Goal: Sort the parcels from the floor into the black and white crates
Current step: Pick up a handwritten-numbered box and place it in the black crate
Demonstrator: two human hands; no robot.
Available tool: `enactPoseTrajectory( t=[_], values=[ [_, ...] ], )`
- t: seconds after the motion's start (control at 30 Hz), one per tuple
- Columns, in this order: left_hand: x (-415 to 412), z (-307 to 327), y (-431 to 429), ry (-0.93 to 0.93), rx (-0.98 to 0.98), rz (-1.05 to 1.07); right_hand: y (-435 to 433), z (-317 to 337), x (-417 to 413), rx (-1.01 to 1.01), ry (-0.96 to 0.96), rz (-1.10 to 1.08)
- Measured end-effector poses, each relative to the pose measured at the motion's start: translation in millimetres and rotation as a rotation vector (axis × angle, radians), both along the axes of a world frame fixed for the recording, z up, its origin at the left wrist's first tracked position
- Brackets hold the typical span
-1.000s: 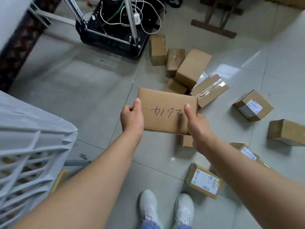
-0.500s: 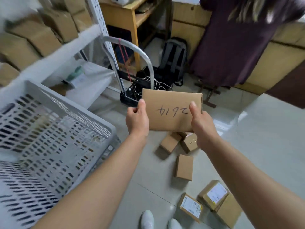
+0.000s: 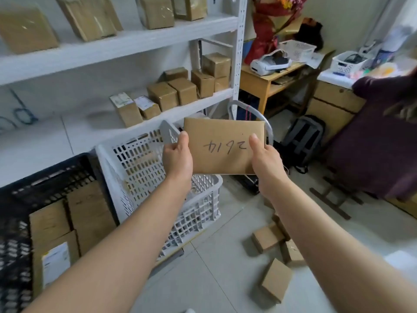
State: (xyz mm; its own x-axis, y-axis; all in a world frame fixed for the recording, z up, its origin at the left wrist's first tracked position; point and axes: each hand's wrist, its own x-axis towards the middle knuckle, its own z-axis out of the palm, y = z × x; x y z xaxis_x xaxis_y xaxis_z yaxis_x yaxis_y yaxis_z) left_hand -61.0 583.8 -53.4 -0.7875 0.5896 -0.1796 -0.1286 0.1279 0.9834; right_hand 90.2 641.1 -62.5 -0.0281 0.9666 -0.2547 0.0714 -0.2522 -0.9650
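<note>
Parcel (image 3: 222, 145) with what looks like 2614 penned on it is up in the air; my left hand (image 3: 177, 155) grips its left edge, my right hand (image 3: 265, 158) its right. White crate (image 3: 135, 168) sits at its eight o'clock, black crate (image 3: 56, 175) farther that way.

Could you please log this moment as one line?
held: flat parcel | grip: left hand and right hand | near: white crate | black crate: partly filled | floor parcels: unsorted
</note>
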Motion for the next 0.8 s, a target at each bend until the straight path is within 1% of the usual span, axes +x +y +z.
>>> enactPoseTrajectory(
  t=[0.2,0.3,0.47,0.67,0.8],
  values=[
    [-77,12,-66,-0.034,0.030,0.211,-26,19,-91,0.069,-0.011,0.278],
    [-117,8,-102,-0.015,0.052,0.338,-44,20,-146,0.085,-0.034,0.420],
    [-194,-10,-158,-0.075,0.036,0.524,-82,12,-245,0.065,-0.081,0.584],
    [-291,-42,-219,-0.091,-0.021,0.638,-127,-13,-362,0.043,-0.145,0.747],
    [-340,-65,-247,-0.194,-0.047,0.652,-141,-33,-421,0.026,-0.188,0.786]
  ],
)
